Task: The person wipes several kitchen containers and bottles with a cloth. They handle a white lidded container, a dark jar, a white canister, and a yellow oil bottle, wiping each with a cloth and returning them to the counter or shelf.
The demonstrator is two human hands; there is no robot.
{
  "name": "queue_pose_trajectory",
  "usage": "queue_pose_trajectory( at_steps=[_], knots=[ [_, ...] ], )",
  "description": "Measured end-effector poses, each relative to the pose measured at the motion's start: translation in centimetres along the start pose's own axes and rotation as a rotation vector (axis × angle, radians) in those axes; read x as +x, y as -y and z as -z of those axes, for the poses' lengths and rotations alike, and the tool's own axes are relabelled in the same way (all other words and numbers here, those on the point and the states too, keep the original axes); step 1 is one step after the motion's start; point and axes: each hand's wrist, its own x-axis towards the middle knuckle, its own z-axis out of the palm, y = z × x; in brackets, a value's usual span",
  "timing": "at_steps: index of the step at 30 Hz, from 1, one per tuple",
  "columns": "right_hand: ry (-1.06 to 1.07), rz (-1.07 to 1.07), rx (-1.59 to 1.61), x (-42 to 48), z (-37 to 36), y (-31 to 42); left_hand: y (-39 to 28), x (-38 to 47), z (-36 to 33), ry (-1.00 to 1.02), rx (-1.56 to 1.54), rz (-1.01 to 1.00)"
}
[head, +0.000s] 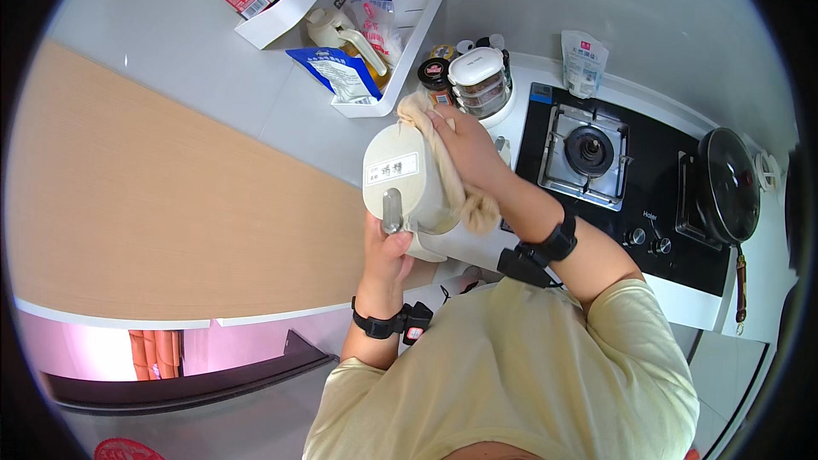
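A cream lidded container [399, 172] with a written label and a clear oval piece on its front is held up before me, tilted. My left hand [388, 246] grips it from below, thumb near the clear piece. Against the container's far right side my right hand [471, 150] presses a beige cloth [447, 166], whose bunched end hangs down towards my forearm. The fingertips of the right hand are partly hidden by the cloth.
A gas hob [591, 195] lies to the right, with a lidded pan [732, 185]. Stacked spice boxes [482, 86] and jars stand behind the right hand. White wall shelves [409, 70] hold an oil jug and packets at the upper left. A white pouch [583, 64] stands behind the hob.
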Motion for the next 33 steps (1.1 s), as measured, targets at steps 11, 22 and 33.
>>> queue_pose_trajectory(
  at_steps=[11,22,33],
  knots=[
    [0.382,-0.298,0.397,-0.7,1.0,-5.4,-2.9,1.9,2.8,0.178,0.015,0.266],
    [-0.019,-0.245,0.528,-2.6,1.4,-0.9,-0.5,1.4,-0.3,-0.1,0.472,-0.305],
    [0.055,-0.179,0.346,-1.6,3.1,-1.7,-2.3,3.3,1.3,0.053,0.579,-0.358]
  ],
)
